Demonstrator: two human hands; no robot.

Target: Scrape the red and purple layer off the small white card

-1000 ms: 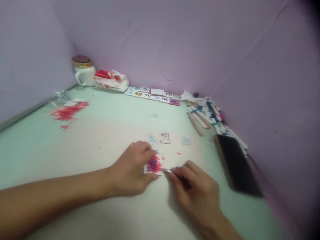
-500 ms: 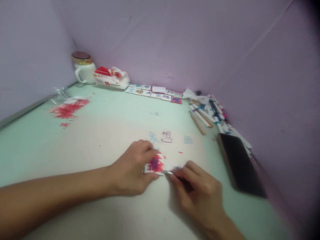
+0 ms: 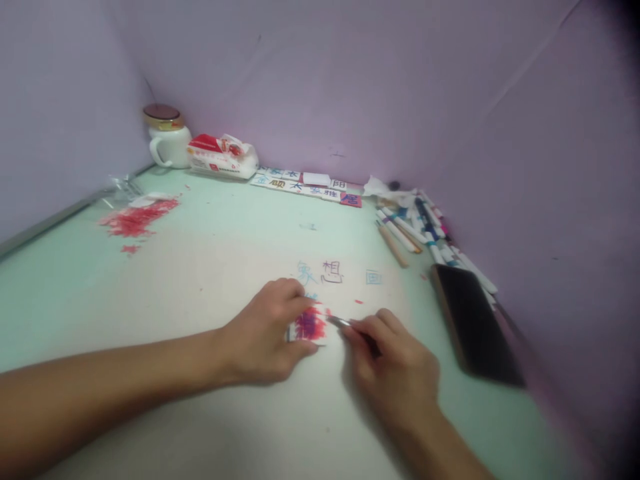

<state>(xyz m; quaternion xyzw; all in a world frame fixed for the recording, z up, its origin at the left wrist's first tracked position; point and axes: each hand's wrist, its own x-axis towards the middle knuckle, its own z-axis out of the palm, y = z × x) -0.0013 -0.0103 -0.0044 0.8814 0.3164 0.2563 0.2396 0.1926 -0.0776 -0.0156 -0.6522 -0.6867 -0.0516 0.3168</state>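
- Pinning the card point(image 3: 309, 327) flat on the worktop point(image 3: 200, 280), the left hand point(image 3: 265, 337) has its fingers curled over the card's left part and its thumb at the near edge. The card is smeared red and purple.
- Just right of the card, the right hand point(image 3: 395, 367) is closed around a thin tool point(image 3: 339, 322). The tool's metal tip meets the card's right edge.
- Just beyond the card, characters point(image 3: 331, 272) are written on the worktop.
- Right of the card and well apart from it lies a dark phone point(image 3: 473, 327).
- Beyond the card to the right, pens point(image 3: 425, 227) are heaped by the wall.
- Far beyond the card, a row of lettered tiles point(image 3: 305, 185) runs along the wall.
- Beyond the card to the left, a tissue pack point(image 3: 223, 157) and a lidded mug point(image 3: 167, 143) sit in the corner.
- Far left of the card lie red scraps point(image 3: 135, 220).
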